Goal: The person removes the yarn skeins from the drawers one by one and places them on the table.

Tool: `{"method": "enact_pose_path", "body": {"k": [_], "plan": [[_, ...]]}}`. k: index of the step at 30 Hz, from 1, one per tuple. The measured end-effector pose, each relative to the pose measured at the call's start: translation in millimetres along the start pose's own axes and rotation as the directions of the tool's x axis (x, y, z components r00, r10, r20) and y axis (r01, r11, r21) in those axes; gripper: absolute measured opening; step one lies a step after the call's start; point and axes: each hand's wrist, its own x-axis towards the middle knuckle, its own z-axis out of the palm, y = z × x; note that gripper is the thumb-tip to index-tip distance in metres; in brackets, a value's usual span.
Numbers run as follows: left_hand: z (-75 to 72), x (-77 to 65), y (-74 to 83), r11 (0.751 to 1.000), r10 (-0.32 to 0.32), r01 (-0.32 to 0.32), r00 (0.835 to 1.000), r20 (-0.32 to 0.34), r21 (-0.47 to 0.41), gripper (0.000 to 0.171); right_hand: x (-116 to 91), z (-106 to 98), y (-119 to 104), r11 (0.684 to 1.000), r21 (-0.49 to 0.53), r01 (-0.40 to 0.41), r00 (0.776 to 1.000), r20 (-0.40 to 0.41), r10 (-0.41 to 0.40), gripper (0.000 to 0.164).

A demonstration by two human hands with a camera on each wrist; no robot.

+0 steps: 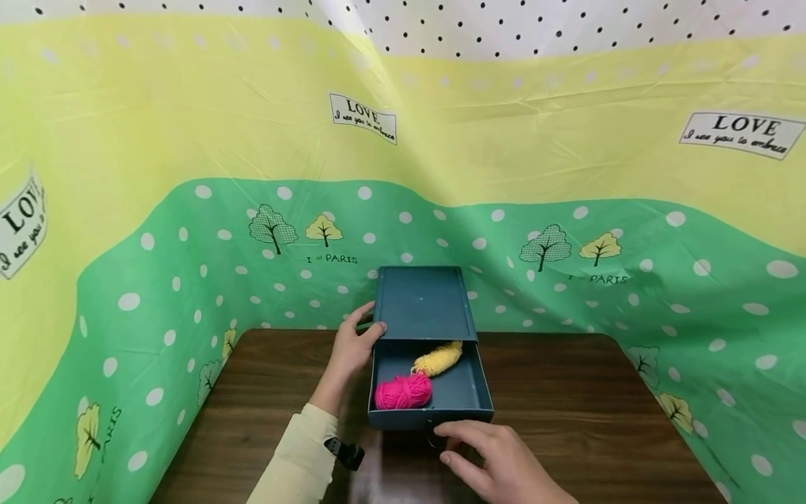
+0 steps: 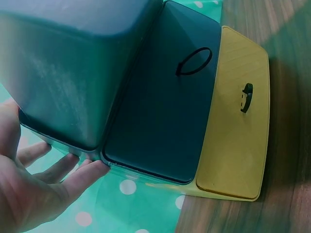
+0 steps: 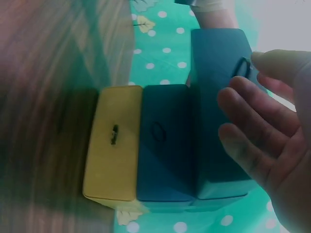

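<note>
Top drawer (image 1: 403, 421) stands pulled out of the cabinet (image 1: 420, 308); pink yarn (image 1: 403, 393) lies near left inside, yellow yarn (image 1: 439, 359) behind, its far end at the cabinet edge, any remainder hidden. Left hand (image 1: 351, 348), fingers extended, touches the cabinet's side. Right hand (image 1: 500, 458) is at the black loop (image 1: 432, 432); cannot tell whether it grips. Lower blue drawer (image 2: 150, 116), yellow drawer (image 2: 233, 141): closed.

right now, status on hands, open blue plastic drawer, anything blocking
Left hand against blue plastic cabinet. Right hand at black ring handle, grip unclear. Drawer open, pink yarn ball, yellow yarn bundle inside. Only right hand visible in front.
</note>
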Motion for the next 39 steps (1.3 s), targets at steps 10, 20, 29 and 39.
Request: {"method": "enact_pose_path", "body": {"k": [10,20,29,39], "plan": [[-1.2,1.0,-4.8,1.000,-0.001,0.001,1.000,0.000,-0.011,0.057,16,-32,-9,0.998,-0.039,0.040,0.992,-0.116,-0.044,0.013],[-4.7,1.0,-5.0,1.000,-0.017,0.017,1.000,0.011,-0.003,0.058,45,-44,4,0.989,-0.123,0.087,0.975,-0.192,-0.110,0.028],[-5.6,1.2,-6.6,1.000,-0.017,0.017,1.000,0.019,-0.013,0.058,72,-45,20,0.977,-0.207,-0.041,0.997,-0.066,0.028,0.032],[-2.0,2.7,-0.4,1.000,-0.025,0.025,0.999,0.034,-0.007,0.061,87,-42,24,0.948,-0.312,-0.058,0.996,0.045,0.076,0.044]]}}
